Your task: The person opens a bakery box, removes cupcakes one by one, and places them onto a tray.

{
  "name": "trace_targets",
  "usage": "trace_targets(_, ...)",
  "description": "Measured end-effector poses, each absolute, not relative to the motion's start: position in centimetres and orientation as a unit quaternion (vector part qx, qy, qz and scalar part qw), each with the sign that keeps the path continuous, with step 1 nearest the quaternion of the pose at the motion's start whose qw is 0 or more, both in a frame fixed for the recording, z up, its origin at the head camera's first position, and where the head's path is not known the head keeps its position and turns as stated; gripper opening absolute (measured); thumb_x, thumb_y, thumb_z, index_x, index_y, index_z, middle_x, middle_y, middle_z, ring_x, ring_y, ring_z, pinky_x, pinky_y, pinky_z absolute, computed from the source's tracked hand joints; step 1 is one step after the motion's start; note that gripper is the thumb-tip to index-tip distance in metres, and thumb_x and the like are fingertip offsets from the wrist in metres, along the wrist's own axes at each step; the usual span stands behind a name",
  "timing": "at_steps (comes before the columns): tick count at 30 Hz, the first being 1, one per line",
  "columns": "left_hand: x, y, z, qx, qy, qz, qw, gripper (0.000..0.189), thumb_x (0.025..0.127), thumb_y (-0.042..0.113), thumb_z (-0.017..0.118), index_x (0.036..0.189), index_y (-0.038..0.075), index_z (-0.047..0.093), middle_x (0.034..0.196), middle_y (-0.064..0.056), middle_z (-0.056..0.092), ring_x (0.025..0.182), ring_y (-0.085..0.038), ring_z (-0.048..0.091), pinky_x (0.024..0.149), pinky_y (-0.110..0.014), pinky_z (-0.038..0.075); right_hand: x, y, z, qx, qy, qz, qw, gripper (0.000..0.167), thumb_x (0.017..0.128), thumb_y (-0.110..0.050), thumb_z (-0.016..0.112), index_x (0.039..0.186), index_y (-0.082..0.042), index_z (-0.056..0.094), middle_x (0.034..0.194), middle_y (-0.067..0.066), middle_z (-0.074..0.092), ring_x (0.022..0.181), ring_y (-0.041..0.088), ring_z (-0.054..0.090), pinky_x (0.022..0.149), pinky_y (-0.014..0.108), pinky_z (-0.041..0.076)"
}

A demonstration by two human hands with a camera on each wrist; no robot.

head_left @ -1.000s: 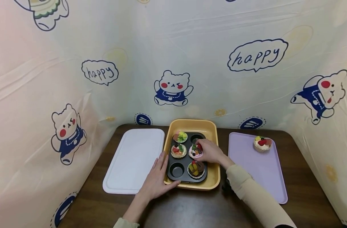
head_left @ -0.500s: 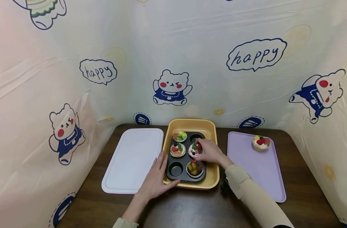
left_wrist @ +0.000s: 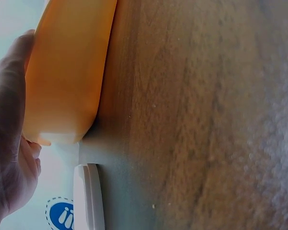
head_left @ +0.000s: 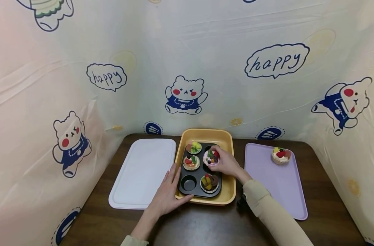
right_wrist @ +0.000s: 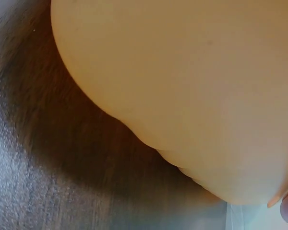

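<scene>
My right hand point(head_left: 226, 165) pinches a pink-cream cupcake point(head_left: 210, 158) topped with berries and a green leaf, just over the middle right cup of a black muffin tin point(head_left: 197, 175). The tin lies inside a yellow tray point(head_left: 231, 189). At the tray's front left corner rests my left hand point(head_left: 166, 196), its fingers straight along the side and the thumb along the front rim. In the left wrist view that hand point(left_wrist: 9, 110) touches the tray's outer wall point(left_wrist: 69, 72). Still seated in the tin are a chocolate cupcake point(head_left: 209, 184), a strawberry-topped one point(head_left: 191, 163) and a green-topped one point(head_left: 194, 147).
A white board point(head_left: 142, 174) lies to the left of the yellow tray. On the right, a lilac tray point(head_left: 274, 184) holds another fruit-topped cupcake point(head_left: 281, 155). A small dark object point(head_left: 243, 204) sits under my right forearm. A patterned curtain point(head_left: 223, 99) stands behind the table.
My right hand has lifted the pink-cream cupcake slightly, away from me, and part of the dark cup beneath it now shows. The left hand stays in place on the tray.
</scene>
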State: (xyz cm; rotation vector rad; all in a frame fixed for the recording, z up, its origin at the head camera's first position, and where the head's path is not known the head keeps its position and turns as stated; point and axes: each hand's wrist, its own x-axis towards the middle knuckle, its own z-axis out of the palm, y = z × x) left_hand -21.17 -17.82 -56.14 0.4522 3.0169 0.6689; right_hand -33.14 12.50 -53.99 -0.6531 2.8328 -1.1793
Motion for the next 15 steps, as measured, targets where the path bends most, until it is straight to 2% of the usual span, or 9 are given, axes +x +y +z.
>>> trace_targets(10, -21.2, -17.8, -56.2, 0.147, 0.966, 0.214, 0.007, 0.126, 0.087, 0.090, 0.063, 0.177, 0.015, 0.019, 0.188, -0.009, 0.002, 0.175, -0.032, 0.014, 0.141, -0.055, 0.023, -33.2, 12.8, -54.2, -0.206, 0.899, -0.386, -0.009, 0.076, 0.082, -0.029, 0.092, 0.148, -0.015, 0.056, 0.136, 0.018, 0.071, 0.116, 0.034, 0.070, 0.102, 0.056, 0.059)
trace_targets(12, -21.2, -17.8, -56.2, 0.145, 0.966, 0.215, 0.009, 0.126, 0.086, 0.090, 0.063, 0.177, 0.015, 0.019, 0.188, -0.008, 0.001, 0.175, -0.032, 0.013, 0.141, -0.055, 0.023, -34.8, 13.5, -56.6, -0.234, 0.883, -0.405, -0.029, 0.079, 0.084, -0.039, 0.091, 0.151, -0.018, 0.054, 0.141, 0.014, 0.070, 0.120, 0.030, 0.069, 0.105, 0.051, 0.058)
trace_targets(15, -21.3, -17.8, -56.2, 0.145, 0.966, 0.213, 0.011, 0.126, 0.087, 0.090, 0.062, 0.178, 0.016, 0.018, 0.189, -0.007, 0.000, 0.175, -0.031, 0.013, 0.141, -0.055, 0.022, -34.8, 13.6, -56.8, -0.244, 0.874, -0.418, -0.042, 0.080, 0.084, -0.040, 0.091, 0.152, -0.018, 0.054, 0.143, 0.016, 0.067, 0.121, 0.032, 0.069, 0.105, 0.055, 0.058)
